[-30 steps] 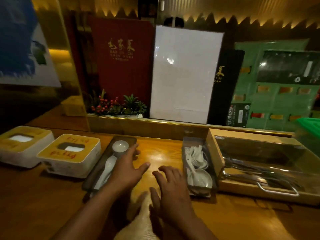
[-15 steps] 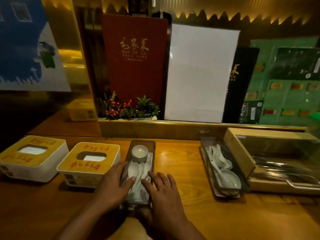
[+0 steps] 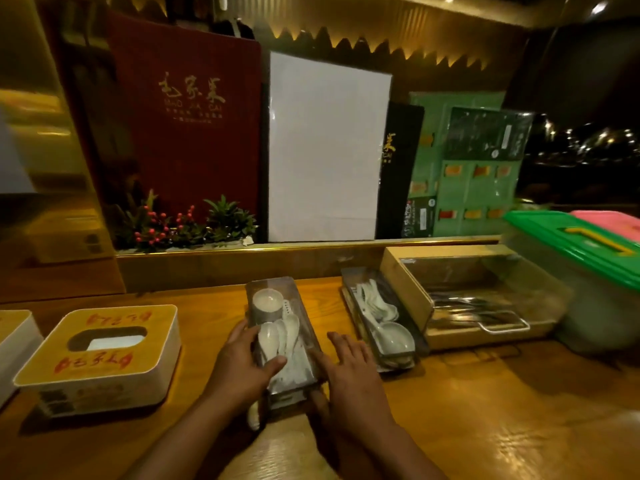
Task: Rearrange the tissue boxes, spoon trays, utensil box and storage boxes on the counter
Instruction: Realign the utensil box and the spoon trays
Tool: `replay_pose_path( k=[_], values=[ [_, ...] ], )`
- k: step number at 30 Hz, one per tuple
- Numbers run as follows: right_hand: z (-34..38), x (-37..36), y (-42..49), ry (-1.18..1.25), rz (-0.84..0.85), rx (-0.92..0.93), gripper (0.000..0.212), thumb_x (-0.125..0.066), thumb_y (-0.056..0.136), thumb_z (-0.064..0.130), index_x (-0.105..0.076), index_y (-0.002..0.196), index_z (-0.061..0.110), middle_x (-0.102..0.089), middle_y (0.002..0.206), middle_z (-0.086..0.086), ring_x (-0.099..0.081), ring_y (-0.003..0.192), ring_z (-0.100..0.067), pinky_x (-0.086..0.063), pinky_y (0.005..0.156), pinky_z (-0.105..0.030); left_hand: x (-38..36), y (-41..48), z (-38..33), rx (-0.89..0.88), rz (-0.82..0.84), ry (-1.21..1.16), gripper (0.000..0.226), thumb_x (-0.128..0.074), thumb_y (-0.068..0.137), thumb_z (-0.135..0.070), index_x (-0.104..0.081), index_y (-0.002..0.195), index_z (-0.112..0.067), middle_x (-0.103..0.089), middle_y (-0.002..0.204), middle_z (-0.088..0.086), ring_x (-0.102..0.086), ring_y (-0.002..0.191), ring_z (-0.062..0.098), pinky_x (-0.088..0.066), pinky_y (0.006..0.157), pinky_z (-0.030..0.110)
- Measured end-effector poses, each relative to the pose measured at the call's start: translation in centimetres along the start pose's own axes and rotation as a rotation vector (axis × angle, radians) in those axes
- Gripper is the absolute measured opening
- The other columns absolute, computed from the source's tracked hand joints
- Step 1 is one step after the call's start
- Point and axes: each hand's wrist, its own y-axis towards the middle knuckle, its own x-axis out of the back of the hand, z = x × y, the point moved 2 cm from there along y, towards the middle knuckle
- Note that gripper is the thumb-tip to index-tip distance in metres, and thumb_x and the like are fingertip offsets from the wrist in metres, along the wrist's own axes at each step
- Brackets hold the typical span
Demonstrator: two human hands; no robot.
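Note:
A narrow dark spoon tray [image 3: 277, 292] with white spoons and a small cup lies in the middle of the wooden counter [image 3: 485, 410]. My left hand [image 3: 242, 365] grips its left side, thumb over the spoons. My right hand [image 3: 349, 368] presses against its right side, fingers spread. A second spoon tray [image 3: 381, 320] lies to the right, against the wooden utensil box [image 3: 467, 299] with a clear lid. A white tissue box [image 3: 100, 355] with a yellow top stands at the left, with another tissue box [image 3: 14, 344] at the frame edge. A green-lidded storage box [image 3: 588, 271] stands far right.
Behind the counter a raised ledge [image 3: 277, 258] carries a red menu board [image 3: 187, 116], a white board [image 3: 325, 150], green packages [image 3: 471, 181] and a small plant with red berries [image 3: 180, 226]. A pink lid [image 3: 613, 220] shows behind the green one.
Both hands went from the bare counter to the left spoon tray and closed around its sides. The tray has slid right, away from the tissue box, and the view has swung right.

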Motion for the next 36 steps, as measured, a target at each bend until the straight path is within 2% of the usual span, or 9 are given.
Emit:
replay_pose_path(
  k=[4,9,10,15,19,23,27,31,36],
  values=[
    [-2.9,0.4,0.0,-0.034,-0.04,-0.09,0.063,-0.06,0.074,0.062,-0.057,0.133,0.042,-0.054,0.147,-0.012,-0.049,0.136,-0.035,-0.037,0.109,-0.052,-2.5,1.3,-1.8,0.017,0.014,-0.081,0.086,-0.088,0.072,-0.028,-0.047,0.146,-0.019,-0.041,0.155,0.001,-0.048,0.135,0.025,-0.047,0.107,0.042],
    [-5.1,0.7,-0.3,-0.029,-0.027,-0.099,0.064,-0.061,0.084,0.058,-0.045,0.144,0.042,-0.031,0.162,-0.01,-0.021,0.151,-0.034,-0.013,0.121,-0.053,-4.7,2.1,-3.1,0.021,0.062,-0.163,0.084,-0.089,0.072,-0.019,-0.048,0.145,-0.019,-0.05,0.148,-0.002,-0.051,0.132,0.023,-0.049,0.102,0.038],
    [-5.3,0.8,-0.3,-0.016,-0.029,-0.11,0.065,-0.062,0.085,0.057,-0.044,0.145,0.042,-0.03,0.162,-0.009,-0.02,0.151,-0.034,-0.012,0.122,-0.052,-5.1,2.3,-3.3,0.025,0.067,-0.174,0.085,-0.089,0.072,-0.019,-0.047,0.146,-0.02,-0.05,0.148,-0.002,-0.051,0.132,0.023,-0.049,0.102,0.038],
    [-6.2,0.3,-0.3,-0.013,-0.049,-0.162,0.067,-0.078,0.073,0.051,-0.058,0.136,0.037,-0.054,0.147,-0.007,-0.046,0.138,-0.032,-0.037,0.112,-0.054,-6.3,2.8,-4.0,0.04,0.076,-0.214,0.084,-0.089,0.071,-0.017,-0.048,0.145,-0.022,-0.052,0.144,-0.005,-0.051,0.129,0.019,-0.05,0.103,0.044],
    [-6.5,0.0,-0.3,0.035,-0.077,-0.122,0.066,-0.071,0.081,0.042,-0.052,0.143,0.03,-0.047,0.153,-0.005,-0.039,0.143,-0.028,-0.037,0.114,-0.052,-6.9,3.2,-4.5,0.04,0.104,-0.239,0.084,-0.089,0.072,-0.017,-0.048,0.144,-0.025,-0.053,0.139,-0.01,-0.051,0.127,0.016,-0.051,0.103,0.046],
    [-6.7,-0.5,-0.2,0.03,-0.066,-0.173,0.071,-0.087,0.065,0.043,-0.065,0.131,0.026,-0.061,0.141,-0.002,-0.055,0.132,-0.026,-0.049,0.103,-0.049,-7.4,3.5,-4.8,0.04,0.117,-0.257,0.083,-0.088,0.073,-0.013,-0.048,0.145,-0.022,-0.048,0.131,-0.017,-0.05,0.124,0.012,-0.05,0.104,0.045],
    [-7.0,-0.8,-0.2,0.016,-0.133,-0.166,0.069,-0.09,0.062,0.043,-0.07,0.125,0.023,-0.069,0.13,0.001,-0.062,0.123,-0.021,-0.05,0.099,-0.044,-7.7,3.6,-4.9,0.036,0.126,-0.265,0.082,-0.088,0.073,-0.013,-0.048,0.144,-0.023,-0.048,0.138,-0.015,-0.051,0.124,0.012,-0.05,0.104,0.043],
    [-7.1,-0.9,-0.2,0.009,-0.144,-0.175,0.071,-0.093,0.057,0.042,-0.072,0.122,0.022,-0.07,0.127,0.002,-0.063,0.122,-0.019,-0.05,0.098,-0.042,-7.8,3.7,-5.0,0.04,0.126,-0.279,0.085,-0.088,0.073,-0.015,-0.047,0.146,-0.025,-0.044,0.139,-0.019,-0.048,0.128,0.013,-0.05,0.105,0.047],
    [-7.3,-1.3,-0.1,0.0,-0.163,-0.176,0.074,-0.094,0.054,0.041,-0.072,0.122,0.022,-0.069,0.13,0.003,-0.063,0.121,-0.017,-0.049,0.097,-0.039,-8.0,3.6,-5.4,0.029,0.121,-0.26,0.08,-0.085,0.076,-0.011,-0.046,0.146,-0.021,-0.043,0.13,-0.02,-0.048,0.123,0.011,-0.049,0.103,0.037]
  ],
)
